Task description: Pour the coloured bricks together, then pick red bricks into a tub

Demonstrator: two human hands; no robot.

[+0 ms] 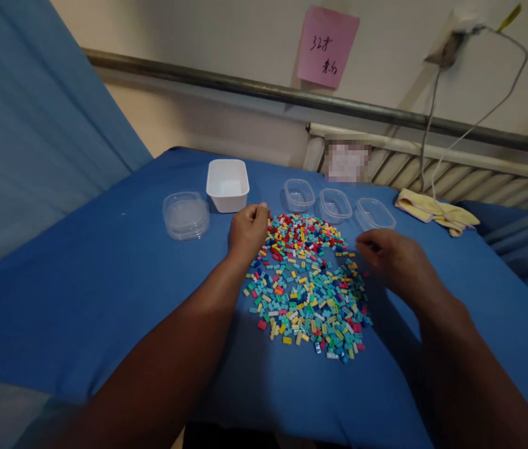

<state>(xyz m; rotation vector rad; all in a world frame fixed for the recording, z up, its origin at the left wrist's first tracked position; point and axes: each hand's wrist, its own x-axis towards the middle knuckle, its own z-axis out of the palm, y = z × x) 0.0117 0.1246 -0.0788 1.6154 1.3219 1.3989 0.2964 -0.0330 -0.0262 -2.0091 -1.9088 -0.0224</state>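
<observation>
A spread of small colourful toy building bricks (310, 293) covers the middle of the blue cloth, denser and redder at its far end. At the pile's upper left edge is my left hand (249, 231), its fingers curled closed; whatever they may hold is hidden. My right hand (392, 259) hovers by the pile's right edge, fingers bent together in a pinch, and their contents cannot be made out. Just beyond it stands a clear plastic container (374, 215). Two similar containers, a middle one (335, 206) and a left one (299, 196), line up behind the bricks.
A white plastic tub (227, 186) stands behind my left hand, beside stacked clear lids (186, 216). A folded yellow cloth (436, 211) lies at the back right. Behind the blue-covered table (105, 280) are a radiator (399, 159), a pipe (245, 85) and a hanging cable (425, 137).
</observation>
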